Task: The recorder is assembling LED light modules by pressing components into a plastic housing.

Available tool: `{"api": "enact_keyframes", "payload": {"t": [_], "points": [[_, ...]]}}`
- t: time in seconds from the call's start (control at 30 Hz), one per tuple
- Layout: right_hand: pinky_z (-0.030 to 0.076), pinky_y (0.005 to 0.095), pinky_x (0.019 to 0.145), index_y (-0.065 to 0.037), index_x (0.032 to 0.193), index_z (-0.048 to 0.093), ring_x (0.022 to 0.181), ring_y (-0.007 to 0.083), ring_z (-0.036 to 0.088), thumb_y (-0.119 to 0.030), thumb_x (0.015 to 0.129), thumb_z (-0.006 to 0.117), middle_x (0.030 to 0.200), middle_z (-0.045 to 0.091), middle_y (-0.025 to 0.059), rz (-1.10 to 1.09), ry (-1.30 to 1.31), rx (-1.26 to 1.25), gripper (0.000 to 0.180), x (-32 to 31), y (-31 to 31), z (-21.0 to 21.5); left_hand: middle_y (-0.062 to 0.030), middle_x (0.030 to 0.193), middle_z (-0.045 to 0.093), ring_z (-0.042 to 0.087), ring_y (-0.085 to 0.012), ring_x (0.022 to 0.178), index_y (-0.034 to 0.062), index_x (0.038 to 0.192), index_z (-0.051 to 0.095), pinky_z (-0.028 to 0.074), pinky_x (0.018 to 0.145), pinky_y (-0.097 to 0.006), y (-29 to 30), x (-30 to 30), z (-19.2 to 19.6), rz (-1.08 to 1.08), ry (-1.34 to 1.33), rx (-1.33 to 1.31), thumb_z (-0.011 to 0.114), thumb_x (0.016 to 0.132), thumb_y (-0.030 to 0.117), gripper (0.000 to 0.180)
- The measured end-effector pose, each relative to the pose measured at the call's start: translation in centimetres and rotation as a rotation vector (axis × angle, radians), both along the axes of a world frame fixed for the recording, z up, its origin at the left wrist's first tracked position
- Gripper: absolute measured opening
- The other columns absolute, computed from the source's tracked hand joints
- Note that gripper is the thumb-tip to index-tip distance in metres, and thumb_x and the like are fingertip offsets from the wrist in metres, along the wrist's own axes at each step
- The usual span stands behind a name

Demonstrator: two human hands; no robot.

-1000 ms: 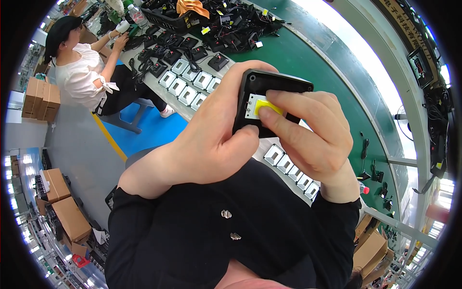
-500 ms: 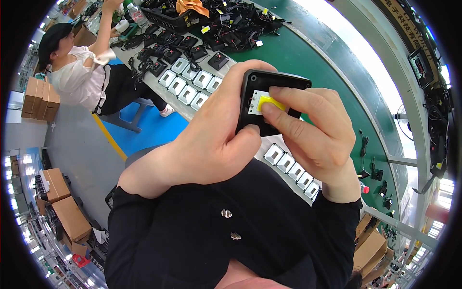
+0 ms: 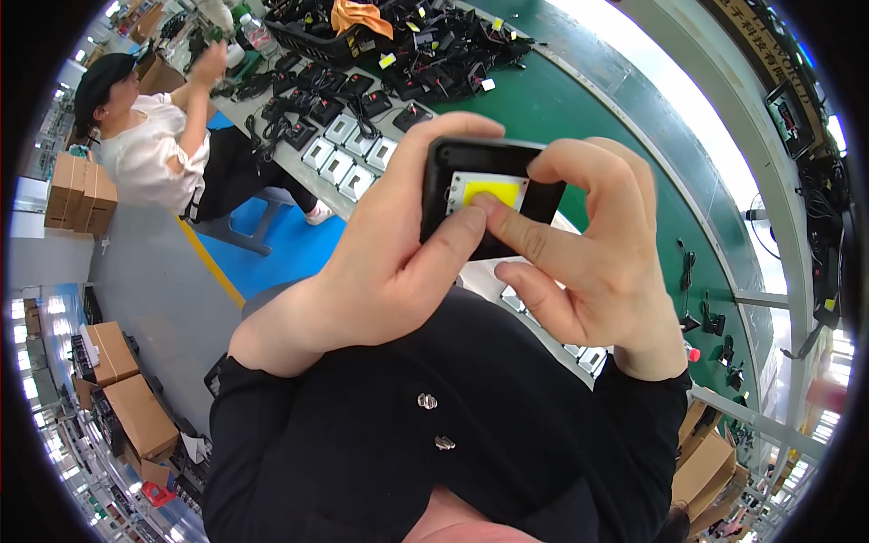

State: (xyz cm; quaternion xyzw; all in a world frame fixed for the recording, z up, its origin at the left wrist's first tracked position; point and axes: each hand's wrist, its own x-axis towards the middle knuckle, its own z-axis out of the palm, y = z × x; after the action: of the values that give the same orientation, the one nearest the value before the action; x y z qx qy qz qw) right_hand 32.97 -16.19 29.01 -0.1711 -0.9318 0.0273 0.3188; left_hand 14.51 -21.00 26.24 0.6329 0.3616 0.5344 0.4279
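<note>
My left hand (image 3: 380, 244) is closed round the left side of a black square lamp housing (image 3: 437, 190), which I hold tilted before my chest. Inside the housing lies a white LED plate (image 3: 457, 192) with a yellow square face (image 3: 504, 191). The left thumb tip reaches over its lower left edge. My right hand (image 3: 597, 235) grips the housing from the right: one finger presses on the yellow face, and another bends over the far right rim. The lower right digit is apart from the housing. Fingers behind the housing are hidden.
White-silver square frames (image 3: 344, 158) stand in rows on the bench, with more frames (image 3: 593, 359) at right. Beyond them are black lamps with cables (image 3: 335, 95) and a black basket (image 3: 312, 41) holding an orange cloth (image 3: 362, 18). A co-worker (image 3: 149, 145) sits at left.
The right hand has gone from pinching at the yellow face to pressing it with one finger. The housing has shifted left, and my left thumb has moved up onto the plate. The co-worker's arm has lowered.
</note>
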Motion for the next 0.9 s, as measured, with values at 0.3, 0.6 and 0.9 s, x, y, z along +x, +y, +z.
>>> {"api": "enact_keyframes", "payload": {"t": [0.3, 0.6, 0.9], "points": [[0.043, 0.0279, 0.077, 0.001, 0.119, 0.054, 0.093, 0.0156, 0.049, -0.010, 0.079, 0.065, 0.115, 0.049, 0.0103, 0.135, 1.040, -0.972, 0.042, -1.7, 0.4, -4.8, -0.0135, 0.110, 0.050, 0.051, -0.0164, 0.101, -0.0024, 0.123, 0.035, 0.040, 0.089, -0.027, 0.5, 0.3, -1.1, 0.156, 0.071, 0.121, 0.042, 0.090, -0.002, 0.034], [0.042, 0.0279, 0.060, -0.002, 0.084, 0.066, 0.065, 0.0186, 0.056, -0.008, 0.078, 0.067, 0.075, 0.061, 0.0071, -0.024, 0.755, -0.705, 0.009, -3.6, 0.4, -5.6, -0.0185, 0.111, 0.054, 0.056, -0.0215, 0.101, -0.0019, 0.115, 0.038, 0.043, 0.089, -0.030, 1.5, 1.1, -2.8, 0.201, 0.051, 0.334, 0.048, 0.087, -0.004, 0.030], [0.043, 0.0256, 0.069, -0.001, 0.102, 0.062, 0.078, 0.0126, 0.055, -0.012, 0.082, 0.060, 0.093, 0.059, 0.0058, -0.136, 0.490, -1.156, 0.023, -2.2, 2.0, -8.3, -0.0064, 0.102, 0.053, 0.053, -0.0108, 0.094, 0.0038, 0.114, 0.046, 0.045, 0.081, -0.025, 5.0, -2.6, -3.3, -0.014, 0.106, -0.165, 0.057, 0.081, -0.002, 0.035]]}}
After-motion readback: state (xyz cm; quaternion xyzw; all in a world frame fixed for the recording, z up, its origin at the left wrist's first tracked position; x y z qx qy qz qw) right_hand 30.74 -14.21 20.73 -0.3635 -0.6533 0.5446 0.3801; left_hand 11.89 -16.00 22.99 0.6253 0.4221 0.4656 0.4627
